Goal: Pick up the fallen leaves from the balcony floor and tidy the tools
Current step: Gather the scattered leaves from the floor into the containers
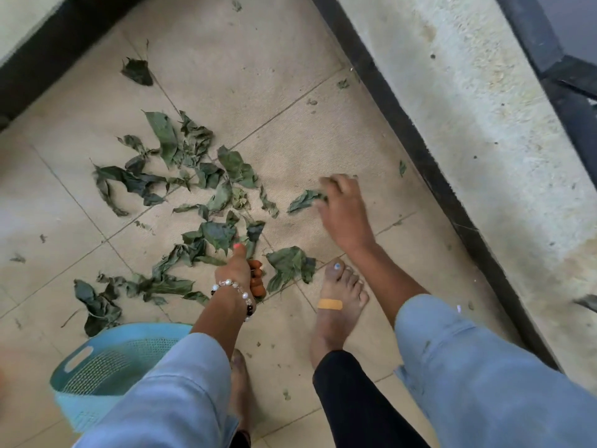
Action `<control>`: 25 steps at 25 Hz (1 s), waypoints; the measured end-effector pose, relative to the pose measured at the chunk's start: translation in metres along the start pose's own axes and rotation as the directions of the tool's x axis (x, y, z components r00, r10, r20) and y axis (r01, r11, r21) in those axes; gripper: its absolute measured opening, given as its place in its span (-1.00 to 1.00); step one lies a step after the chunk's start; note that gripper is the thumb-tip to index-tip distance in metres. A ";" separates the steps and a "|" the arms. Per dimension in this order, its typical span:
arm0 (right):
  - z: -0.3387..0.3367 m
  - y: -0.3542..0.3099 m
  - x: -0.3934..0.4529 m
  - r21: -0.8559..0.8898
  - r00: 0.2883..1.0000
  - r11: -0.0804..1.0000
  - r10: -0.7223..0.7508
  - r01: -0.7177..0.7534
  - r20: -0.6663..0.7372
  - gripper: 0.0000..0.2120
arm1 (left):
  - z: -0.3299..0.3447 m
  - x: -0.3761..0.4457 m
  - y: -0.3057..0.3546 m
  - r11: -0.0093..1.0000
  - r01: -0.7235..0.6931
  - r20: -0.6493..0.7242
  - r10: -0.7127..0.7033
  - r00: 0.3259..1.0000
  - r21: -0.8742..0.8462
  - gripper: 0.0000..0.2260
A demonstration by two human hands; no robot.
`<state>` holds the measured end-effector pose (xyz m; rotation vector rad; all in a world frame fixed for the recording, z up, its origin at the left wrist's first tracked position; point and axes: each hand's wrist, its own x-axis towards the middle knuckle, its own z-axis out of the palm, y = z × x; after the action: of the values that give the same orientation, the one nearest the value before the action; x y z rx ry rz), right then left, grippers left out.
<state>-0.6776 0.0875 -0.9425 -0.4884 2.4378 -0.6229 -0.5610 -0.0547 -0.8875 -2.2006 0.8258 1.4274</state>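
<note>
The right hand (pixel 342 215) is pinching a leaf (pixel 303 200) with curled fingers; the left hand (pixel 239 273) is gripping an orange-handled tool (pixel 258 279) amid leaves (pixel 181 176) lying on the floor (pixel 290 140). No writing is showing.

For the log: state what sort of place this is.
Likely a balcony or similar outdoor ledge: tiled floor strewn with fallen leaves, a low weathered concrete kerb, and a dark metal railing beyond it.
</note>
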 end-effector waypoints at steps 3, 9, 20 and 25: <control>0.032 -0.023 -0.005 -0.371 0.963 0.914 -0.064 0.162 0.262 -0.40 | -0.004 0.011 -0.002 1.000 -0.001 -0.002 0.001 1.000 -0.024 -0.49; 0.025 0.002 -0.006 -0.244 0.972 0.958 -0.096 0.148 0.212 -0.68 | -0.019 0.016 -0.010 0.994 -0.036 0.010 0.037 0.999 -0.101 -0.50; 0.007 -0.135 -0.126 0.062 0.730 0.942 -0.297 0.331 0.615 -0.78 | -0.080 -0.015 -0.032 0.968 -0.039 0.188 0.088 0.978 -0.249 -0.41; 0.021 -0.100 -0.112 0.511 0.934 0.809 0.126 -0.291 0.333 -0.73 | -0.122 0.005 -0.050 0.979 -0.175 0.016 0.177 0.984 -0.109 -0.61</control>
<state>-0.5580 0.0504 -0.8561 -0.0527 1.8796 -1.0360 -0.4433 -0.0925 -0.8420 -2.2292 0.9776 1.6144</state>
